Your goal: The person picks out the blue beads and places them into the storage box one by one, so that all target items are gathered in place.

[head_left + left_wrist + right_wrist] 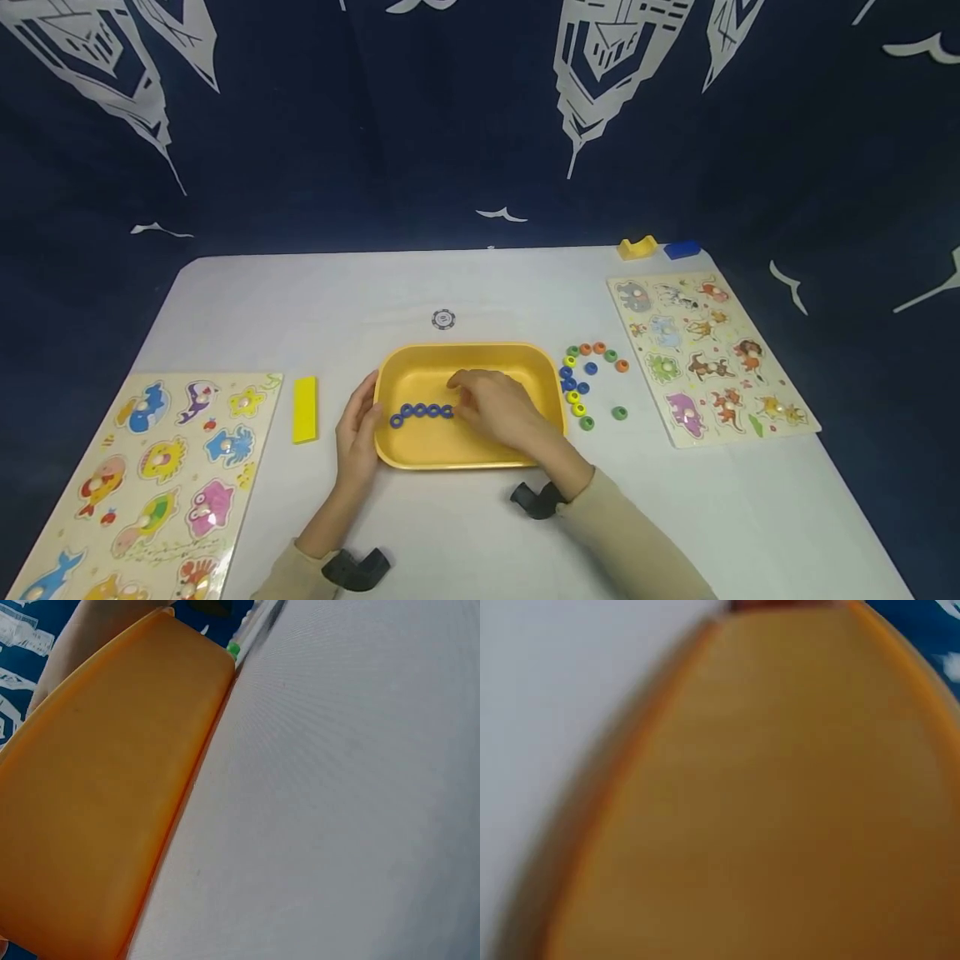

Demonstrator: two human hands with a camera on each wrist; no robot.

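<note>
A yellow tray (pixel 510 354) lies on the table in the head view, with a row of small blue beads (pixel 420 410) on its floor. My left hand (pixel 356 437) holds the tray's left end, thumb at the rim and fingers along the outside. Over the middle of the tray is my right hand (pixel 495 408), fingers bent, close beside the right end of the bead row. Whether a bead sits between its fingertips is hidden. The left wrist view shows the tray's outer wall (pixel 112 787); in the blurred right wrist view the tray (pixel 765 787) fills most of the picture.
Loose beads (pixel 573 397) in several colours lie right of the tray. Picture puzzle boards stand at left (pixel 161 475) and right (pixel 637 333). A yellow block (pixel 305 409), a round chip (pixel 443 319), a yellow piece (pixel 637 247) and a blue piece (pixel 682 249) are also on the table.
</note>
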